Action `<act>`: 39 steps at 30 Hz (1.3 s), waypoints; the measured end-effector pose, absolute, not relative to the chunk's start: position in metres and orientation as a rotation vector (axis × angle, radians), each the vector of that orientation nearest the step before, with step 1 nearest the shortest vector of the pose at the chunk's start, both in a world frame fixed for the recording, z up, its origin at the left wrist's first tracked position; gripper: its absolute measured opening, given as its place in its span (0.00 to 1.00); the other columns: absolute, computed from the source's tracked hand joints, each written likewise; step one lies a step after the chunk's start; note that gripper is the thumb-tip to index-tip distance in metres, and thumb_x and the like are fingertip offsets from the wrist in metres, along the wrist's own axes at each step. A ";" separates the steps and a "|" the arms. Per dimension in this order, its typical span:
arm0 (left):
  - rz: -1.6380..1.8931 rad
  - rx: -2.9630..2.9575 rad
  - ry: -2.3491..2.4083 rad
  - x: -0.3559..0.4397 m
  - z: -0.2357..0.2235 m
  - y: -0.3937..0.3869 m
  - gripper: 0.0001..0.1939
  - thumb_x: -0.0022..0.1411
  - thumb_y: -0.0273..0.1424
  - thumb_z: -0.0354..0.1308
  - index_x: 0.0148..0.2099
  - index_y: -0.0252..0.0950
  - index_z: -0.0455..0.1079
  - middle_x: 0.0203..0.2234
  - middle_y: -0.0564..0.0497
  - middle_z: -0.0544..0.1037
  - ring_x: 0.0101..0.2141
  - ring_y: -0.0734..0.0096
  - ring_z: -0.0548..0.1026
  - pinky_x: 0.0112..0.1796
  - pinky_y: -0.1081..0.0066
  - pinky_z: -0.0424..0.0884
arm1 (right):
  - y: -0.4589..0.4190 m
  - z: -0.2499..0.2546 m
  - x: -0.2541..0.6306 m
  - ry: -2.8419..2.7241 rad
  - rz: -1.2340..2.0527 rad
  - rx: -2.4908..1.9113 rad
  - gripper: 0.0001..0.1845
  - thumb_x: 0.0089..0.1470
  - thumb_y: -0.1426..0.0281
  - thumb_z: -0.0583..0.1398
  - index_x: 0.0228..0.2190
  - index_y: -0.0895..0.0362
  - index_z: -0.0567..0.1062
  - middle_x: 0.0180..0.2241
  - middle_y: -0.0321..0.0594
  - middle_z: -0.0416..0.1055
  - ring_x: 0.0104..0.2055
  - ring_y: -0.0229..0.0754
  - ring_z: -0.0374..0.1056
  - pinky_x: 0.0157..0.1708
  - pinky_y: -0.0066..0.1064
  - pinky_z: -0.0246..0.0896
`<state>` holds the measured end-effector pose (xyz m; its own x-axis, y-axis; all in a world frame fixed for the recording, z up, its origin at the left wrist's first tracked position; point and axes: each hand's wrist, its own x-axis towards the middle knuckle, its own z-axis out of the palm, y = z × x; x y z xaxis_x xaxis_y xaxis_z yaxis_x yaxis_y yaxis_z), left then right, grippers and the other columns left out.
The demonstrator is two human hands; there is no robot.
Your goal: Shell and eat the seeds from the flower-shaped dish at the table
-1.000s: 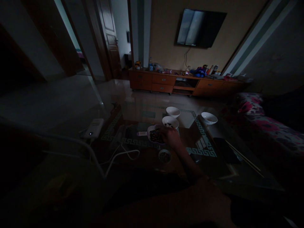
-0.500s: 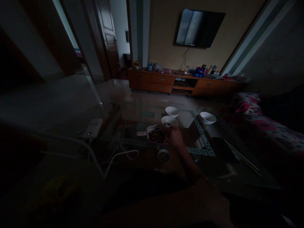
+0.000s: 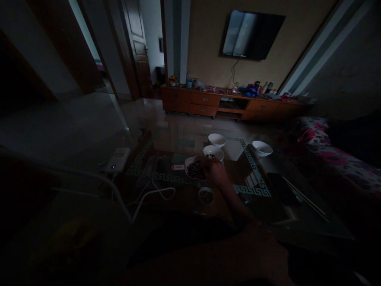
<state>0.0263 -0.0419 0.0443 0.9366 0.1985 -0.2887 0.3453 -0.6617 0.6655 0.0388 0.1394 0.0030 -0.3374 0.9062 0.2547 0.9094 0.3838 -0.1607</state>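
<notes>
My right hand (image 3: pixel 215 171) reaches over the right side of a scalloped dish (image 3: pixel 187 163) with a purple-pink edge and dark, small pieces inside. Its fingers are bent together at the pieces; what they pinch is hidden. Just behind it stands a white bowl (image 3: pixel 213 150) with a few dark bits in it. Nearer to me sits a small bowl (image 3: pixel 206 196) of greyish pieces, too dim to name. My left arm lies across the bottom of the view, and my left hand (image 3: pixel 263 248) rests near my right forearm, its fingers lost in shadow.
Two more white bowls stand on the glass table, one behind (image 3: pixel 217 140) and one at right (image 3: pixel 262 148). Chopsticks (image 3: pixel 305 198) lie beside a dark flat object (image 3: pixel 282 190). A white power bank (image 3: pixel 118 160) with a cable (image 3: pixel 149 194) is at left.
My right hand has shifted slightly, its fingertips lower over the dish's pieces. The whole view has moved a little. The bowls stand where they were.
</notes>
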 end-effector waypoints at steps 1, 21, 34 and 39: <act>-0.242 2.308 0.383 0.026 0.045 -0.042 0.23 0.72 0.48 0.60 0.58 0.35 0.72 0.53 0.42 0.76 0.50 0.59 0.76 0.51 0.54 0.78 | 0.139 0.004 0.038 -2.350 -0.011 -1.599 0.14 0.66 0.72 0.60 0.44 0.51 0.87 0.43 0.45 0.83 0.49 0.49 0.75 0.52 0.36 0.66; -0.195 2.326 0.411 0.027 0.039 -0.042 0.23 0.72 0.48 0.60 0.58 0.36 0.72 0.53 0.42 0.75 0.50 0.60 0.76 0.51 0.54 0.77 | 0.136 0.012 0.035 -2.271 0.009 -1.655 0.15 0.68 0.70 0.59 0.48 0.52 0.86 0.45 0.46 0.82 0.50 0.48 0.75 0.53 0.35 0.66; -0.195 2.366 0.410 0.028 0.037 -0.042 0.23 0.73 0.48 0.58 0.57 0.36 0.72 0.52 0.42 0.76 0.50 0.60 0.76 0.51 0.55 0.78 | 0.139 0.007 0.035 -2.305 0.012 -1.664 0.16 0.68 0.70 0.59 0.49 0.51 0.86 0.45 0.45 0.82 0.51 0.48 0.74 0.54 0.35 0.65; -0.171 2.374 0.411 0.027 0.036 -0.042 0.23 0.72 0.48 0.61 0.58 0.35 0.72 0.53 0.42 0.76 0.50 0.59 0.76 0.51 0.54 0.78 | 0.141 0.006 0.034 -2.310 0.011 -1.646 0.15 0.70 0.68 0.59 0.48 0.50 0.86 0.45 0.44 0.82 0.50 0.49 0.74 0.53 0.36 0.65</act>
<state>0.0272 -0.0416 0.0361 0.9406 0.2455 -0.2346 0.3394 -0.6970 0.6316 0.0342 0.1407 0.0061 -0.2960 0.9245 0.2401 0.9221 0.3421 -0.1807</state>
